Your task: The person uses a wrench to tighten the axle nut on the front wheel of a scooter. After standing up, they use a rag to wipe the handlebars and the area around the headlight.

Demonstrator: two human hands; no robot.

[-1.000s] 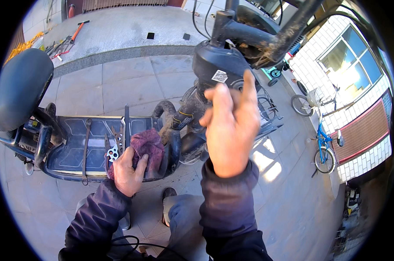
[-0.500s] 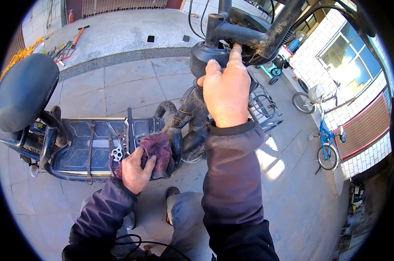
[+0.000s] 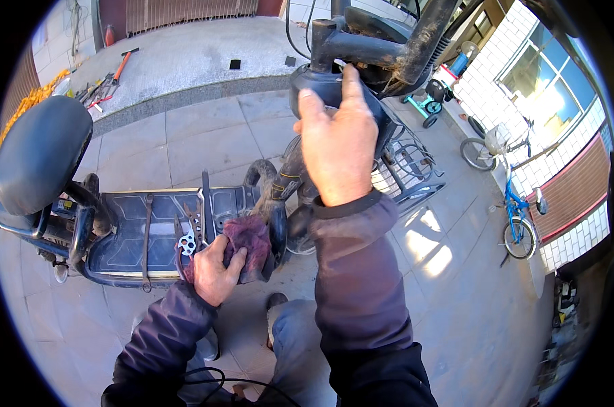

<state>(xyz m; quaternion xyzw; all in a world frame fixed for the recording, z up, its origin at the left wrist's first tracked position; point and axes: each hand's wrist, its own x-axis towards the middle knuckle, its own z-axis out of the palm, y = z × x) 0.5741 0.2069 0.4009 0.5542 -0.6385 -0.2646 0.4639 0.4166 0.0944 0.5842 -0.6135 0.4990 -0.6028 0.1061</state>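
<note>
My left hand [image 3: 219, 271] is closed round a dark red rag [image 3: 248, 243], low over the front edge of the scooter's footboard [image 3: 124, 244]. My right hand [image 3: 339, 142] is raised to the black steering column cover [image 3: 314, 88], index finger and thumb stretched out. The fingertip reaches just under the dirty handlebar stem [image 3: 368, 49]; whether it touches is hard to tell. On the footboard lie a long wrench [image 3: 147, 241], pliers [image 3: 179, 234], a silver multi-hole wrench [image 3: 187, 243] and a long flat dark tool [image 3: 206, 200].
The scooter's black seat [image 3: 42, 152] stands at the left. A red-handled hammer [image 3: 122, 66] and other tools lie on the raised step [image 3: 185, 54] behind. A blue bicycle [image 3: 514, 197] and a child's tricycle [image 3: 429, 103] stand to the right by the white-tiled wall.
My right hand has moved slightly left and down, its index finger shifting away from the stem's underside. The left hand keeps hold of the rag. The whole view has shifted a little.
</note>
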